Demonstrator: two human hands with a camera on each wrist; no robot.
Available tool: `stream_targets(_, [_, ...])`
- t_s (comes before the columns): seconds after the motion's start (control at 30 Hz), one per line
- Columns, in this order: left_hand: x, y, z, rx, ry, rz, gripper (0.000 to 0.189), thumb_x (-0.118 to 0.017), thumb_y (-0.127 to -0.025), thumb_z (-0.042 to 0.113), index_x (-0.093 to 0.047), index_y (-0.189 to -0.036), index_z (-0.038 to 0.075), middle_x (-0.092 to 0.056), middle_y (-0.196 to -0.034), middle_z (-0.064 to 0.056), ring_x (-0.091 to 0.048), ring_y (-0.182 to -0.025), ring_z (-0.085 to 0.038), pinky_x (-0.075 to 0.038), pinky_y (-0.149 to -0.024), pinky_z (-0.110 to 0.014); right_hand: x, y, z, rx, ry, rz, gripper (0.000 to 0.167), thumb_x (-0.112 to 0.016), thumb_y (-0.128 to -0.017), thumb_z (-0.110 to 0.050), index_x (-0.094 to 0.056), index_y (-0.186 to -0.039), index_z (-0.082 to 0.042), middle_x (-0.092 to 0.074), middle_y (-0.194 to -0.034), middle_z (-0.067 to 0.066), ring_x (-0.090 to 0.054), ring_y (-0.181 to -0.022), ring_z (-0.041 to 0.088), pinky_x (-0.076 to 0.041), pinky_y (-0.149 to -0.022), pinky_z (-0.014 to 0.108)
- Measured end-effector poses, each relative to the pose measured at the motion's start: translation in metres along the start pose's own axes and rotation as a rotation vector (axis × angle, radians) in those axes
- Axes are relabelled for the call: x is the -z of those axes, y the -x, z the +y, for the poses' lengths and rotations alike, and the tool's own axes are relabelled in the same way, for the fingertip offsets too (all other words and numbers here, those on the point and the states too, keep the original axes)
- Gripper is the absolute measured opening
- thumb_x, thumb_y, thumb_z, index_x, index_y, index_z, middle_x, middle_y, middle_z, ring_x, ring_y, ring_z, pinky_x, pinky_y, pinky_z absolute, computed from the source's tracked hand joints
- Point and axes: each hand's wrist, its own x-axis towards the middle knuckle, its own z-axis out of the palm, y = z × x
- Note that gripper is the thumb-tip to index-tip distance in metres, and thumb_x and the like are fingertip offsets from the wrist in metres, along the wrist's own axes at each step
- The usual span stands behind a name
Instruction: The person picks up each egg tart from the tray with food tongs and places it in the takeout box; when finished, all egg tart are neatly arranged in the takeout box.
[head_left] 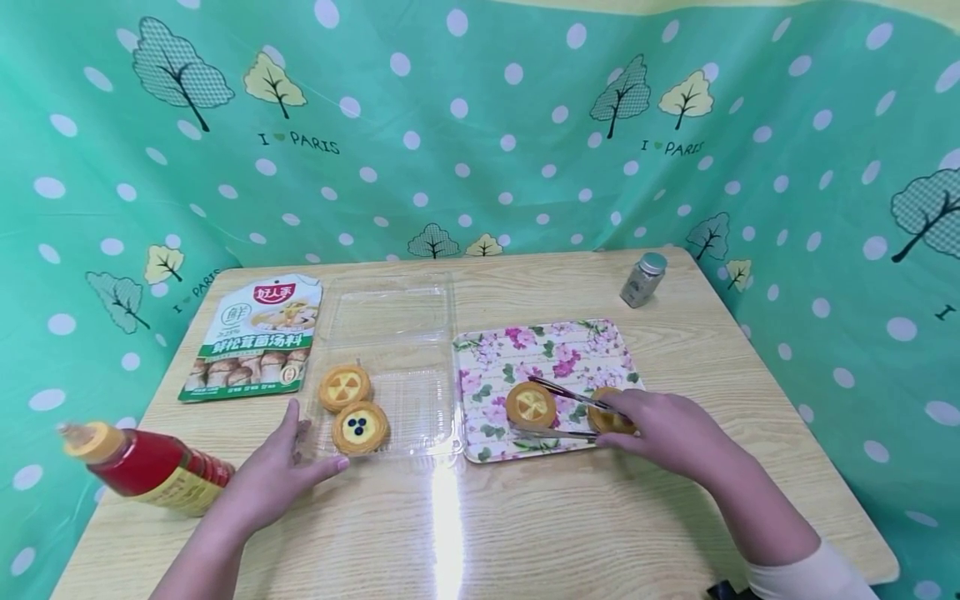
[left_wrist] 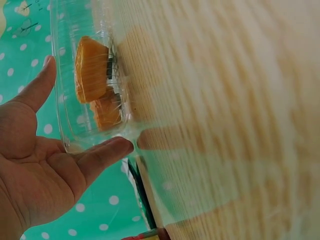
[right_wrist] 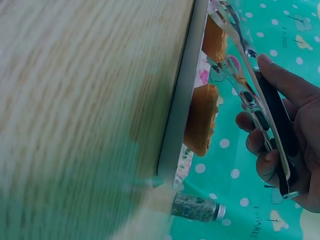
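Only the right-wrist view shows tongs' handle (right_wrist: 276,112) — dark.

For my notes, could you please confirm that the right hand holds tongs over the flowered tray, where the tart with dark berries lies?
Not quite: the head view shows the tart with dark berries in the clear container; the right hand holds tongs over the flowered tray.

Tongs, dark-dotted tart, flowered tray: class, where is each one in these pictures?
Tongs (right_wrist: 271,103), right wrist view: on a dark handle section.
Dark-dotted tart (head_left: 361,427), head view: on its dotted centre.
Flowered tray (head_left: 543,354), head view: on bare patterned surface.
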Motion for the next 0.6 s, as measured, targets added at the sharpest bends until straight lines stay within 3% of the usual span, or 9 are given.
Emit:
stream_targets(0.2, [-0.0002,-0.0001,-0.0012,-0.005,-0.001,0.004,0.131,-0.067,-0.079,0.069,0.022,-0.153,0.007,-0.022,-0.156,-0.033,-0.023,-0.139,-0.056,-0.022,-0.109,-0.071,-0.0040,-0.0017,0.0001,0.029,0.015,0.024,0.052,-0.071,-0.085,-0.049,-0.065,-0.126,-0.018,-0.072,-0.108,-0.001,-0.069,-0.091,0.015,-0.057,-0.070,0.039])
stream_targets(0.43, [-0.0003,0.0008,-0.0012,-0.007,0.002,0.008,0.131,-0.067,-0.079,0.068,0.022,-0.152,0.006,-0.024,-0.155,-0.033,-0.023,-0.139,-0.056,-0.022,-0.109,-0.071,-0.0076,-0.0070,-0.0001,0.049,0.011,0.033,0.041,-0.069,-0.088,-0.049,-0.067,-0.115,-0.018,-0.063,-0.079,-0.012,-0.051,-0.065,0.002,-0.046,-0.057,0.027])
stream_targets(0.6, [-0.0006,0.0006,-0.0009,-0.002,0.006,0.000,0.131,-0.066,-0.079,0.069,0.022,-0.152,0.007,-0.023,-0.156,-0.033,-0.021,-0.140,-0.056,-0.022,-0.109,-0.071,-0.0080,-0.0100,0.0005,0.059,0.014,0.032,0.030,-0.067,-0.090,-0.048,-0.066,-0.101,-0.020,-0.050,-0.069,-0.016,-0.044,-0.059,0.001,-0.039,-0.052,0.023])
